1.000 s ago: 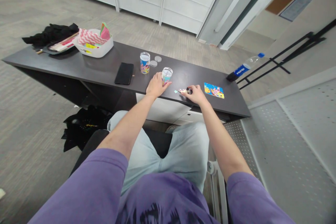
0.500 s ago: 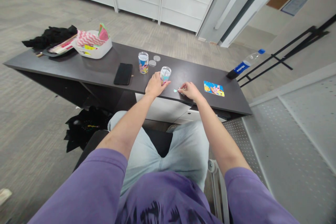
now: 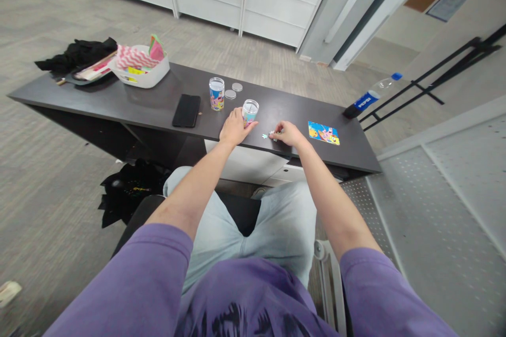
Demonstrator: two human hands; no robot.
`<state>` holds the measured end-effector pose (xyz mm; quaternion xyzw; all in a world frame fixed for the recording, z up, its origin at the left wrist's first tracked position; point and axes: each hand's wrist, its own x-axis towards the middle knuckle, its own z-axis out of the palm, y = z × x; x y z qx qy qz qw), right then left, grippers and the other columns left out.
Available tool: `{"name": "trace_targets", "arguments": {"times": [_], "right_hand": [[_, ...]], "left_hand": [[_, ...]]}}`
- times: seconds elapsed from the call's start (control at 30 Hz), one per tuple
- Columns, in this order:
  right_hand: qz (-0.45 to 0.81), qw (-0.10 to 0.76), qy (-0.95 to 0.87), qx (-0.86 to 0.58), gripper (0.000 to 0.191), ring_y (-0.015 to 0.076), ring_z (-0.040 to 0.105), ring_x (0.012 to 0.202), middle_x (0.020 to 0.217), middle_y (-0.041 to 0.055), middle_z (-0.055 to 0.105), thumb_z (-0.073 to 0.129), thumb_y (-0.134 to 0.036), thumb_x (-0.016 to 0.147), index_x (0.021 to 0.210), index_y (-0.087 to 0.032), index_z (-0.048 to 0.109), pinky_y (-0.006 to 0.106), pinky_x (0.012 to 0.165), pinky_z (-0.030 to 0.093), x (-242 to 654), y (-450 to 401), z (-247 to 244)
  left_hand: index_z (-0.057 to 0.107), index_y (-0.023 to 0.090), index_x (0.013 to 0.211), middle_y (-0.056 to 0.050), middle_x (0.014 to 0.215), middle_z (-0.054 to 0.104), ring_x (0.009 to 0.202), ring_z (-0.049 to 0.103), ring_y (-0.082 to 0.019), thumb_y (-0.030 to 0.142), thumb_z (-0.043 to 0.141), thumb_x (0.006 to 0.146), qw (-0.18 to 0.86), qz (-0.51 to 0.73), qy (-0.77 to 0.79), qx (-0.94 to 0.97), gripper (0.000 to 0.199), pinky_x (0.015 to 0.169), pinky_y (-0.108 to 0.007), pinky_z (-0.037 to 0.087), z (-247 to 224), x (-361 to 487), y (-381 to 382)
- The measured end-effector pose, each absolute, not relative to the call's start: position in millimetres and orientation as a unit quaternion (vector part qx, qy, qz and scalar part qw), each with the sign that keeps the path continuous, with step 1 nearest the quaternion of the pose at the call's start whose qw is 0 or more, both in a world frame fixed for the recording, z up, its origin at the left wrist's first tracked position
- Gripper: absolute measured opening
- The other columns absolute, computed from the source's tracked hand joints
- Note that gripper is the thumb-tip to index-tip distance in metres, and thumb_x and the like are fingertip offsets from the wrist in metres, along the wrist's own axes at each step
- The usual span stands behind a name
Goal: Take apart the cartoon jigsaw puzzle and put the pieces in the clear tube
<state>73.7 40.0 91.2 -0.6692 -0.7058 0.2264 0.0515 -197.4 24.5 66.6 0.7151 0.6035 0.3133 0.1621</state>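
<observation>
My left hand (image 3: 233,127) is closed around the lower side of a small clear jar (image 3: 250,109) with a teal cartoon wrap, upright near the desk's front edge. To its right, the fingers of my right hand (image 3: 287,134) pinch at a little cluster of pale puzzle pieces (image 3: 272,135) at the desk top; my fingers partly hide them. A single light-green puzzle piece (image 3: 264,136) lies just left of those fingertips. A second cartoon jar (image 3: 216,97) stands behind my left hand, beside two round silver lids (image 3: 230,94). Right of my right hand lies a flat cartoon picture (image 3: 324,132).
On the dark desk (image 3: 150,102), a black phone (image 3: 186,110) lies left of the jars. A white basket (image 3: 147,78) of cloths and a black cloth heap (image 3: 79,55) occupy the left end. A Pepsi bottle (image 3: 366,100) stands at the right end.
My right fingers have shifted slightly over the pale puzzle pieces, more of which now show at the fingertips. My left hand stays on the jar. The whole view has drifted slightly.
</observation>
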Motion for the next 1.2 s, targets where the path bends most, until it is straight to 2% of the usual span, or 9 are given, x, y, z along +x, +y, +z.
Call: {"name": "trace_targets", "arguments": {"times": [0.6,0.97,1.2], "right_hand": [[0.288,0.059,-0.686,-0.666,0.037,0.0324,0.083,0.139,0.169,0.0157,0.081,0.087,-0.052,0.128,0.157,-0.03,0.086,0.056,0.117,0.078,66.9,36.4,102.4],[0.322,0.118,-0.677,-0.651,0.037,0.0324,0.084,0.139,0.169,0.0157,0.081,0.087,-0.052,0.128,0.157,-0.029,0.085,0.056,0.117,0.078,74.0,37.4,94.4],[0.346,0.205,-0.653,-0.642,0.043,0.0329,0.085,0.136,0.165,0.0156,0.082,0.089,-0.052,0.127,0.16,-0.027,0.084,0.056,0.114,0.079,77.9,41.1,88.9]], "left_hand": [[0.081,0.028,0.165,-0.018,0.176,0.074,0.165,0.07,-0.042,0.047,0.092,0.123,0.159,0.313,0.6,0.719,0.048,0.139,-0.069,0.063,65.9,-197.8,25.2],[0.08,0.027,0.166,-0.018,0.176,0.073,0.164,0.07,-0.042,0.049,0.09,0.124,0.157,0.308,0.6,0.722,0.048,0.139,-0.069,0.063,62.4,-197.6,27.7],[0.08,0.027,0.166,-0.018,0.176,0.073,0.164,0.07,-0.042,0.049,0.09,0.124,0.156,0.311,0.599,0.721,0.048,0.139,-0.07,0.063,61.6,-198.0,28.1]]}}
